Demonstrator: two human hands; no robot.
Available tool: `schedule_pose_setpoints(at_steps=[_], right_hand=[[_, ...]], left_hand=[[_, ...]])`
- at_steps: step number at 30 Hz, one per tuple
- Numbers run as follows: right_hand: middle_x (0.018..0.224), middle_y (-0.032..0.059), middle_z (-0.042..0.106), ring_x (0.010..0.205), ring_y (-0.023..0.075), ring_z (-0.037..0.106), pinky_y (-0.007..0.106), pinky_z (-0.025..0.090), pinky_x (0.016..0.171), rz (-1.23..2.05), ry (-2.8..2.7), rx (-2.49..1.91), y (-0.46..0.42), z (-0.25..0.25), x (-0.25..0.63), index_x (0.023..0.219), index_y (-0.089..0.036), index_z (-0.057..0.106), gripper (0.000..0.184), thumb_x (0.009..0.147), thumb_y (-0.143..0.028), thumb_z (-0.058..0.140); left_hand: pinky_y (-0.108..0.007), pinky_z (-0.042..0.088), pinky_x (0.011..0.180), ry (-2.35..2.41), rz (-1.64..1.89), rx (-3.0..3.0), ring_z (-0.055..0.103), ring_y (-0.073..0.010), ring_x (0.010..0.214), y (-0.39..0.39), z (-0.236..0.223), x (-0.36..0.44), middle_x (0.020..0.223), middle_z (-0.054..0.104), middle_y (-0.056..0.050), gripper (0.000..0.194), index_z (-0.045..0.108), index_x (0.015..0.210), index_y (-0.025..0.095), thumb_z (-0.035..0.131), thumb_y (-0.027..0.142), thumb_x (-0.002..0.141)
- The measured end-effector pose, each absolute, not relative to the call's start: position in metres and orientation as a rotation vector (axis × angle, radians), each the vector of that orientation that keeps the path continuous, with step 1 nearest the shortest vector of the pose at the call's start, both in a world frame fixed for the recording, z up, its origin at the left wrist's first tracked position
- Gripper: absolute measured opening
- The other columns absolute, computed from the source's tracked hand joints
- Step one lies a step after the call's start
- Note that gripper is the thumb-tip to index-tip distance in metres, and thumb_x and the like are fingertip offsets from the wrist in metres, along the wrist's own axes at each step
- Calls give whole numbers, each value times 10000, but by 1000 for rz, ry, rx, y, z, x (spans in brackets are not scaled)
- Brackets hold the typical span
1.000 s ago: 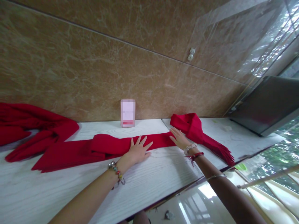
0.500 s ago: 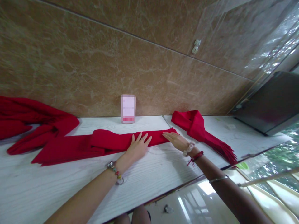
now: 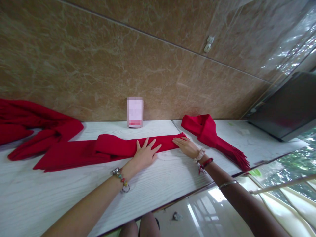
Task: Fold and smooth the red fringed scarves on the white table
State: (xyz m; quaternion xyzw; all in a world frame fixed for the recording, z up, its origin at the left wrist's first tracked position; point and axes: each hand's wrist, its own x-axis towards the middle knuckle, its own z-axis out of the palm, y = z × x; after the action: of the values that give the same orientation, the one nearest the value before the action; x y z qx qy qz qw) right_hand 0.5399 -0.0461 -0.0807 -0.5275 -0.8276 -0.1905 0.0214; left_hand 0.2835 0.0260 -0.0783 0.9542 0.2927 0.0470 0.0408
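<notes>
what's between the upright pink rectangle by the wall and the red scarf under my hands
Just bare white tabletop between the pink rectangle and scarf, in the head view.

The white wood-grain counter carries red cloth, partly folded. A fringed red scarf lies toward its right end.

FYI, your long red scarf: matt cloth, smooth face, thready fringe. Same matt cloth look on fringed scarf at R & red bundle at L. Your tabletop: white wood-grain look, low sheen. Wall: brown marble-look, semi-gloss. Floor: v. glossy, mirrors light. Your bangle: shiny metal. Dark box: smooth, mat'l unclear.
</notes>
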Motion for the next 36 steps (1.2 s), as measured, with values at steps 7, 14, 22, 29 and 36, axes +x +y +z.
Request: schedule_pose_setpoints(at_steps=[7,14,22,29,36], right_hand=[[937,94,655,915,202,574,387,388,902,-525,-2422,-1802,-36,-73,530,932,-167,617,325,794,-80,336],[962,82,636,1004,184,528,385,328,956,-671,-2473,-1753,-32,-62,528,847,-202,605,348,879,-124,267],[1154,98,571,1089,208,488,389,375,927,-397,-2511,-1983,-47,-63,552,944,-152,612,318,769,-33,374],[1125,115,587,1074,274,502,406,420,886,-358,-2289,-2258,-47,-30,528,910,-177,648,264,764,-105,441],[1317,119,432,1219,233,375,451,362,956,-162,-2145,-2183,-23,-65,492,1275,-161,410,417,888,-265,296]], left_hand=[[-715,138,884,872,139,2925,150,-370,1287,26,-78,283,1422,251,-62,453,308,1328,325,328,328,876],[-720,145,880,868,138,2936,149,-374,1286,27,-79,284,1427,239,-59,448,291,1334,335,318,345,887],[-723,153,873,861,151,2922,161,-379,1282,27,-79,284,1422,253,-61,437,315,1320,351,329,338,883],[-732,147,856,845,144,2908,151,-396,1279,26,-75,282,1423,249,-64,421,345,1302,365,316,347,882],[-726,148,863,866,134,2919,159,-387,1279,28,-79,284,1423,249,-60,418,352,1298,365,332,343,881]])
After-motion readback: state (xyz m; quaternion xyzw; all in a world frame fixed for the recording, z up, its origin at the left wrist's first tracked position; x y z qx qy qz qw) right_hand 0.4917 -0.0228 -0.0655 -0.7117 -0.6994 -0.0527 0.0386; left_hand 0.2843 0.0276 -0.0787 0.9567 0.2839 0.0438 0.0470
